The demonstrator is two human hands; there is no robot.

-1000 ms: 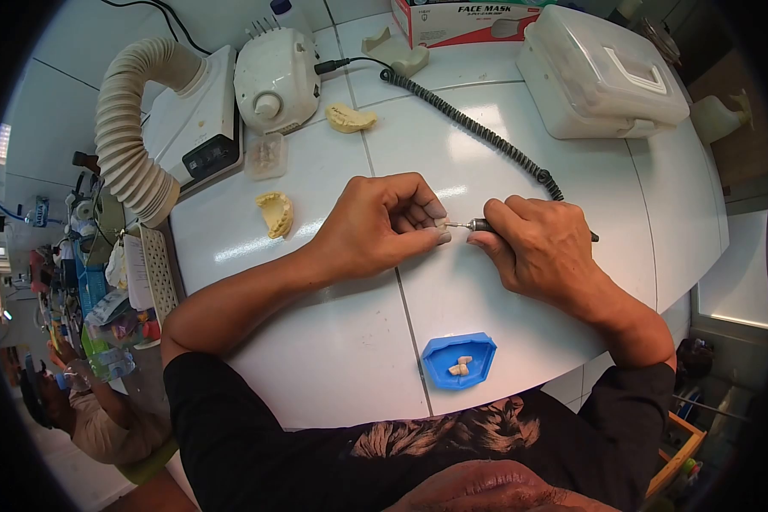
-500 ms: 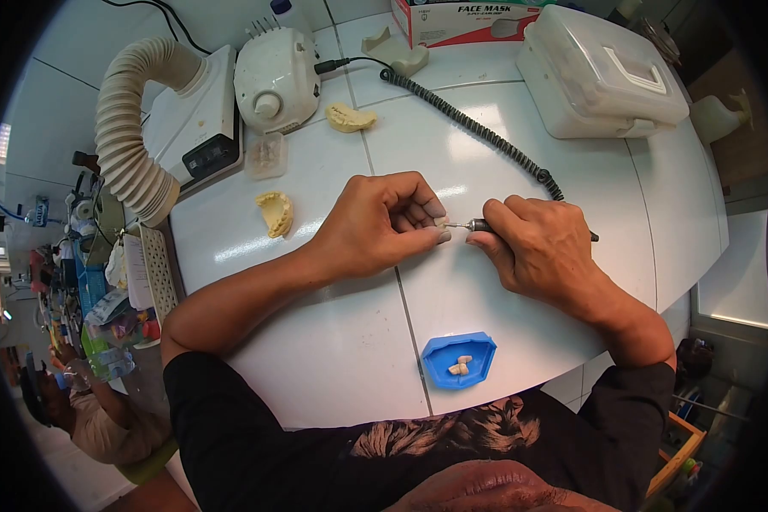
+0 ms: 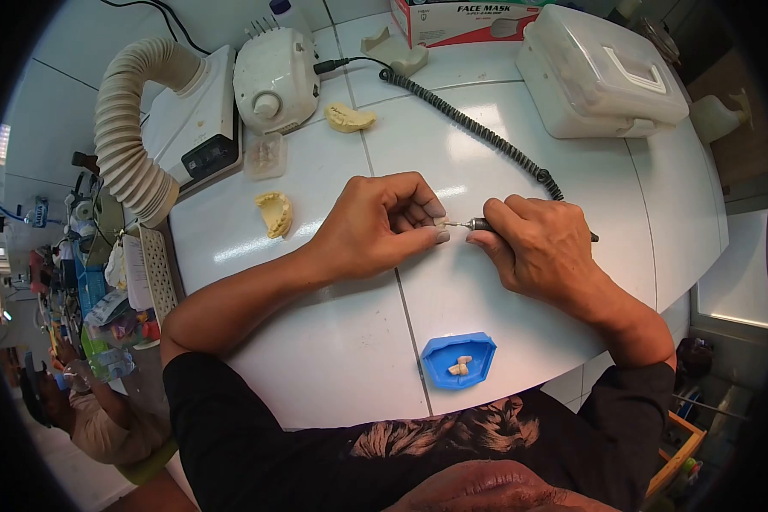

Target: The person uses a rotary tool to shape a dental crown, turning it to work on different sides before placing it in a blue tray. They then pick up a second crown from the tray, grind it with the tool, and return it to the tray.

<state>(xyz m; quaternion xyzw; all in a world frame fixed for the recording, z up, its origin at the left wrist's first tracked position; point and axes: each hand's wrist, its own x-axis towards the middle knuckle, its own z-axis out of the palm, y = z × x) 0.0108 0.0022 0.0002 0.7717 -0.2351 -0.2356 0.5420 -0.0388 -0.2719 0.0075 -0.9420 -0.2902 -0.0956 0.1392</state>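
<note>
My left hand (image 3: 386, 220) pinches a small whitish piece (image 3: 440, 223), perhaps a dental crown, mostly hidden by the fingertips. My right hand (image 3: 538, 247) is wrapped around a dark rotary handpiece (image 3: 480, 224), whose thin metal bur points left and meets the piece or lies right at it. A coiled black cord (image 3: 486, 135) runs from the white control unit (image 3: 277, 81) toward the handpiece. Below my hands is a blue tray (image 3: 435, 374) holding a few tooth-coloured pieces (image 3: 460, 366). A yellowish dental cast (image 3: 274, 214) lies left of my left hand.
Another cast (image 3: 350, 118) sits near the control unit, beside a small clear box (image 3: 266, 156). A ribbed hose (image 3: 128, 111) arches at the left. At the back are a face mask box (image 3: 469, 24) and a white lidded case (image 3: 602, 77). Another person (image 3: 102, 418) sits at lower left.
Both hands hold nearly the same pose, the bur still at the small piece. No clear movement shows on the table.
</note>
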